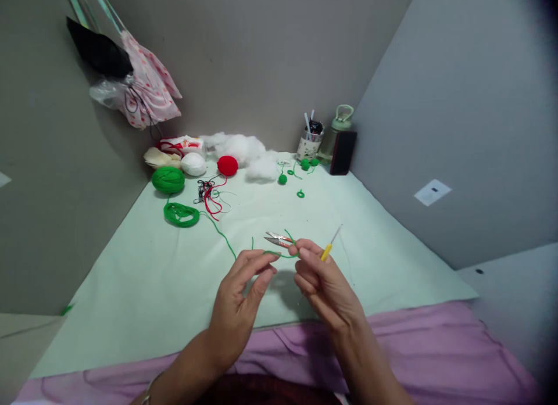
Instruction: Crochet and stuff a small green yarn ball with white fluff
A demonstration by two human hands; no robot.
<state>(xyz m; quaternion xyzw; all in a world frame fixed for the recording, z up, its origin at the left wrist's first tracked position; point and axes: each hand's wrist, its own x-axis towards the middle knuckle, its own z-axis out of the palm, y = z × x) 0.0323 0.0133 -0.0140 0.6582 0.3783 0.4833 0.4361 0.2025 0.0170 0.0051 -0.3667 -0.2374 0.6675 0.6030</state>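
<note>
My left hand [238, 291] has its fingers curled, with green yarn [285, 255] running across the index fingertip. From there the strand stretches to my right hand [320, 274], whose thumb and fingers pinch it; a short end sticks up. Orange-handled thread snips [279, 238] show just beyond the right fingertips, blades pointing left. A yellow-handled crochet hook [326, 252] appears behind the right hand, tip up to the right; whether it is held or lies on the table I cannot tell. The yarn trails back from the left hand to a loose green coil [181, 215].
At the back left are a green yarn ball [168, 179], a red one [227, 165] and a white one [193, 164], near white stuffing [244, 152]. Small green crocheted pieces [283, 179], a pen cup [309, 144], a bottle [342, 126] and a phone [343, 153] stand farther right.
</note>
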